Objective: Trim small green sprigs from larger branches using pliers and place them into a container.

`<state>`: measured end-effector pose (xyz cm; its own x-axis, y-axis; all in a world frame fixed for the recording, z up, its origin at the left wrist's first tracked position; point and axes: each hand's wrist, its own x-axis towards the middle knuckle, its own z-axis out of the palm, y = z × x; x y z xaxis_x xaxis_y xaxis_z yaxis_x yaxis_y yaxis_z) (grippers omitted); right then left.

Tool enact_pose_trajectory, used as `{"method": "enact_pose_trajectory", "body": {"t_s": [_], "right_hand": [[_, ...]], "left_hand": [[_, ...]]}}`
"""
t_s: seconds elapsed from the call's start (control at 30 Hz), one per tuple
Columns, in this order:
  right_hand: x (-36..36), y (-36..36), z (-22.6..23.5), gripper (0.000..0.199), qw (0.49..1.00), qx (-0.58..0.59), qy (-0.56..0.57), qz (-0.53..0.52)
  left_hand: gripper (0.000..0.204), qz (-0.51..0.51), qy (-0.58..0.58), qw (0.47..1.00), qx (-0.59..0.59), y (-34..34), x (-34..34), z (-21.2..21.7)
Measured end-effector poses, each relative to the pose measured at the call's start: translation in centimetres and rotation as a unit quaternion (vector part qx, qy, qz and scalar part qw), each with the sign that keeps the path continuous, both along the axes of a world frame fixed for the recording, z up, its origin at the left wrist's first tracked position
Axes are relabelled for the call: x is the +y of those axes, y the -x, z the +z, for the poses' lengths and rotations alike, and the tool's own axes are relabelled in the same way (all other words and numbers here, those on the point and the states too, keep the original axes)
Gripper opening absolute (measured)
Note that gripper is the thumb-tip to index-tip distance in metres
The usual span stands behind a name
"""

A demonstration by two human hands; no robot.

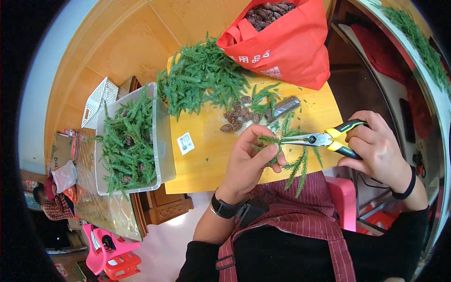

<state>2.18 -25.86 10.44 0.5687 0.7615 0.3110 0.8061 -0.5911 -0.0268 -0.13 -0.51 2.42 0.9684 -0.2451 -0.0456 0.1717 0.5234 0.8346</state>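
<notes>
My left hand (246,162) pinches a green pine sprig (298,170) between thumb and fingers, over the near edge of the yellow table (206,164). From the right, my right hand (376,148) grips long-nose pliers (321,139) by their yellow and black handles. The jaws reach into the sprig beside my left fingertips; needles partly hide the tips, so what they pinch cannot be made out. Just beyond my hands lie several brown pine cones (238,115), a loose sprig (265,99) and a dark, shiny cylindrical roll (284,107).
A red bag (291,51) of pine cones stands at the far right. Beside it is a heap of green sprigs (204,75). To the left, a clear plastic bin (165,155) contains sprigs and cones. A white label (185,143) lies nearby. Another person (57,204) is far left.
</notes>
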Motion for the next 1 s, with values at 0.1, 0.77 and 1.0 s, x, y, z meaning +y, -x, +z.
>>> {"method": "enact_pose_trajectory", "body": {"t_s": [0.1,0.77,1.0], "right_hand": [[0.0,-0.2,0.2,0.033,1.000,-0.013,0.013,0.006],[-0.4,-1.5,0.0,0.039,0.998,0.055,0.013,0.032],[-0.5,-1.6,-0.5,0.041,0.993,0.111,-0.019,-0.038]], "left_hand": [[0.016,-0.003,0.004,1.000,0.002,-0.1,0.1,-0.1],[0.035,0.023,-0.073,0.997,-0.023,-0.7,-0.2,-0.2],[0.032,0.221,-0.477,0.795,-0.301,-0.8,-1.4,0.5]]}}
